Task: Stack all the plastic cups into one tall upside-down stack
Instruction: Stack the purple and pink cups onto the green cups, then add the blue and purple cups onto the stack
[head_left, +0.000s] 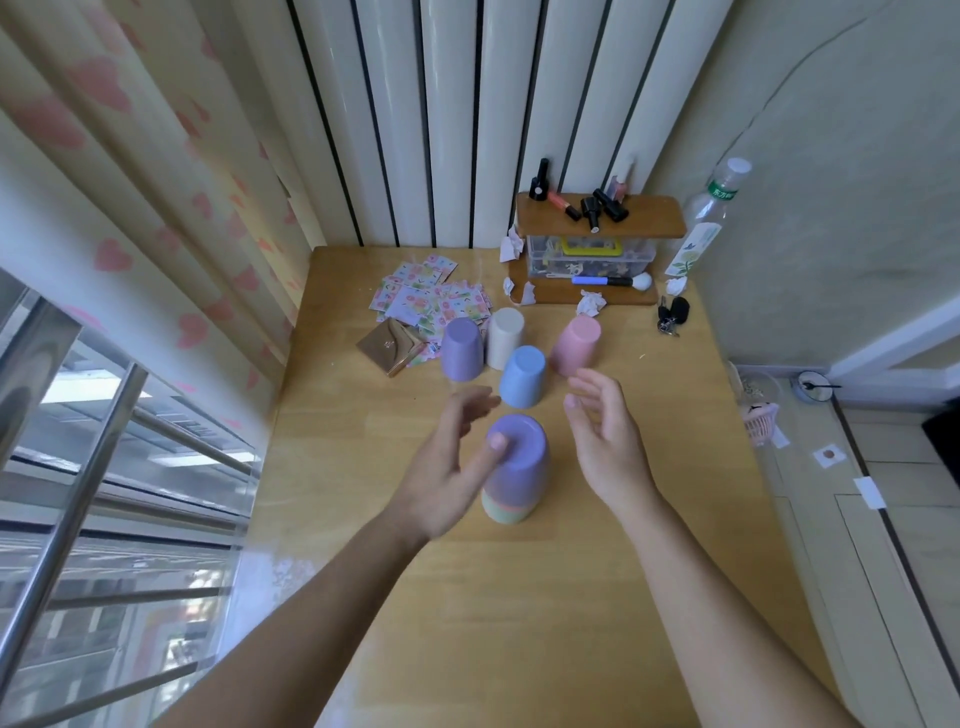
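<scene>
Four single upturned cups (522, 376), one stack (514, 470), two hands (608, 439).

A wooden table (519, 597) bears upside-down cups (522, 376), a short stack (514, 470), stickers (431, 299), keys (672, 314)

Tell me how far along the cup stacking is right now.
Done: a short upside-down stack stands near the table's front, purple on top, with orange and green rims showing below. In hand: nothing is gripped; the left hand has its thumb on the stack's top and the right hand is open beside it. Left: four single upside-down cups, blue, purple, white and pink.
</scene>
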